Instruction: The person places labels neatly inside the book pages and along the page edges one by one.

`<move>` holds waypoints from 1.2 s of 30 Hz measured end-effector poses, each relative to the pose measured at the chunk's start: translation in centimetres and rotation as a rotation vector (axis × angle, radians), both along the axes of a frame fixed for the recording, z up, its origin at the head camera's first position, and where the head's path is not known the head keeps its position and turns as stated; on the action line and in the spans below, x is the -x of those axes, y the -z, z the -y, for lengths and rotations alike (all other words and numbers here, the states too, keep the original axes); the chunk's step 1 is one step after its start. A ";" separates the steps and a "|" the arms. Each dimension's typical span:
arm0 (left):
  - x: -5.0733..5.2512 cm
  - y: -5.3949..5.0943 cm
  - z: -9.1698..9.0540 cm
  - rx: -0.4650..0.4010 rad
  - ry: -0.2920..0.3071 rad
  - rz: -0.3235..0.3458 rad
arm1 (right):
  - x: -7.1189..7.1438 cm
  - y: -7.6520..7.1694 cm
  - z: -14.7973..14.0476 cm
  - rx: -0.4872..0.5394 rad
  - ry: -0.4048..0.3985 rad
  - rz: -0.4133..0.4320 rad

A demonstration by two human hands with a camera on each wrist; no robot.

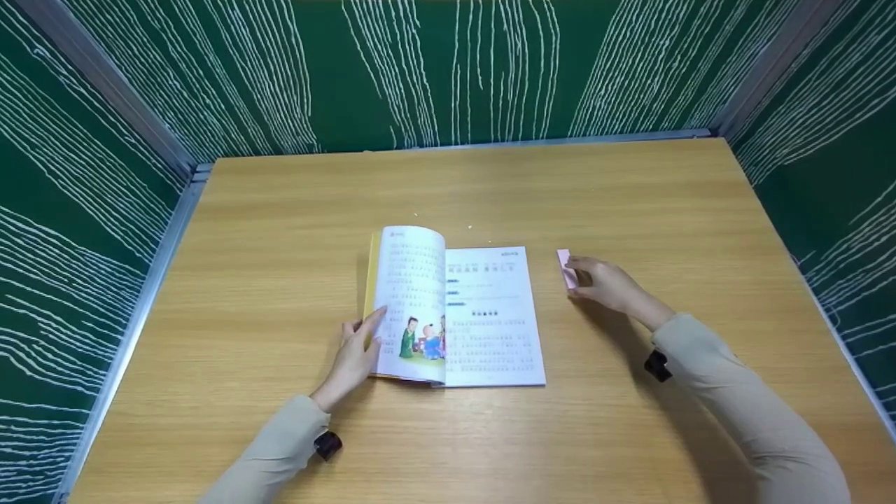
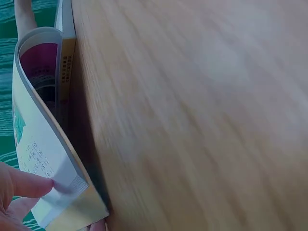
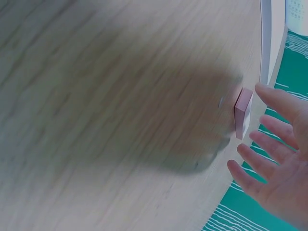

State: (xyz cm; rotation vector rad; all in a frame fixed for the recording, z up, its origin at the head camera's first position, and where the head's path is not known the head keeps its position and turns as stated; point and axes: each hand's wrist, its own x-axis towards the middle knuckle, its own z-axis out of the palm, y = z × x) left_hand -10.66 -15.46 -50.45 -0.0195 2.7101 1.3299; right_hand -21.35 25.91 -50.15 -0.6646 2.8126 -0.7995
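Book point(image 1: 458, 311) lies spread on the wooden table point(image 1: 245, 294), left part lifted; your left hand point(image 1: 355, 358) pinches that part, thumb on page, fingertips beneath; pink block point(image 3: 241, 114) lies right of it; your right hand point(image 1: 610, 285), fingers extended, grasping nothing, is just beside the block; green panels point(image 1: 490, 70) border the table.

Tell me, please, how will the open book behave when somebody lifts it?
The book would probably bend, since its left side bows in the left hand. It may fold shut, as that side is raised. Rolling seems unlikely: its right side lies flat.
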 end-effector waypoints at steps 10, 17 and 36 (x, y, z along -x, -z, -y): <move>0.0 0.1 -0.3 0.166 0.224 -0.251 | 0.0 0.0 0.1 -0.004 0.009 0.014; 0.4 -0.4 -0.3 0.181 0.377 -0.227 | 0.1 0.1 0.0 -0.006 0.010 0.000; 0.8 -0.4 -0.4 0.234 0.334 -0.143 | 0.4 0.8 -0.2 -0.014 -0.007 -0.020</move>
